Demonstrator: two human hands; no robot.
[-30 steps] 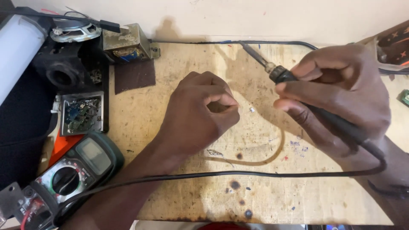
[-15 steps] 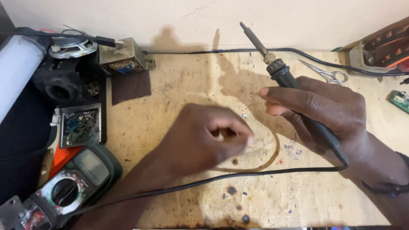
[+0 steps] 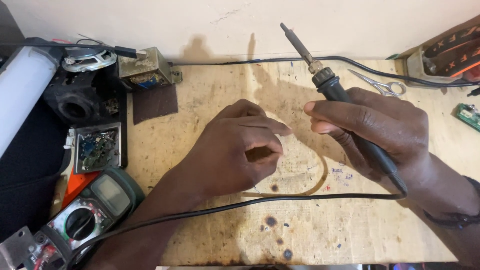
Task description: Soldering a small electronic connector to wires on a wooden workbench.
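My right hand (image 3: 372,130) grips a black soldering iron (image 3: 330,85) by its handle, the metal tip pointing up and away toward the wall. Its black cord (image 3: 240,205) runs left across the wooden board (image 3: 210,100) under my left forearm. My left hand (image 3: 235,150) rests in the middle of the board with fingers curled and pinched together; whether anything small is between them I cannot tell. The two hands are close but apart.
A green multimeter (image 3: 85,210) lies at the lower left. Above it sit a small tray of circuit parts (image 3: 96,148), a black housing (image 3: 75,105), a speaker (image 3: 89,59) and a white tube (image 3: 22,95). Scissors (image 3: 382,86) lie at the far right.
My right hand has lifted and swung the soldering iron tip upward, away from the board. My left hand shifted slightly toward the centre, fingers still curled.
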